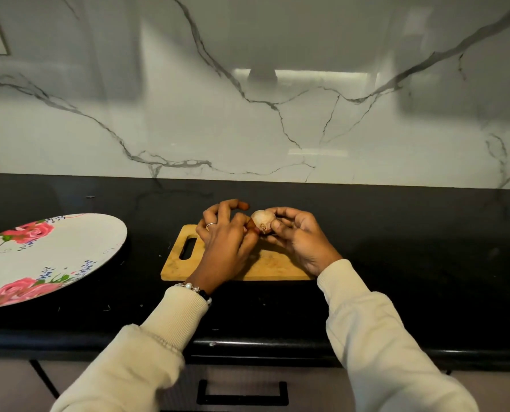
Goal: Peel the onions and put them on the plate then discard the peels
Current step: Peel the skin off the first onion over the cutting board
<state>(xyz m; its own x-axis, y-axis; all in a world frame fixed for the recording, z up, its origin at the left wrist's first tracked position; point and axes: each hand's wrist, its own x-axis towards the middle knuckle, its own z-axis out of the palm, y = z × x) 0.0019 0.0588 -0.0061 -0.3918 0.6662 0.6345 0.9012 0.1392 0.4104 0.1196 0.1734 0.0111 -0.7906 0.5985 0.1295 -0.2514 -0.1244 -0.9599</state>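
A pale onion (262,219) with its root end facing me is held above the wooden cutting board (175,264). My right hand (299,237) wraps it from the right. My left hand (228,240) pinches a strip of reddish-brown peel (252,226) at the onion's left side. A white plate with pink roses (69,251) lies on the black counter at the left, with nothing on it. Whatever lies on the board under my hands is hidden.
The black counter (411,263) runs to a marble backsplash behind. Its front edge is near my elbows, with a drawer handle (241,395) below. Small peel scraps dot the counter near the board.
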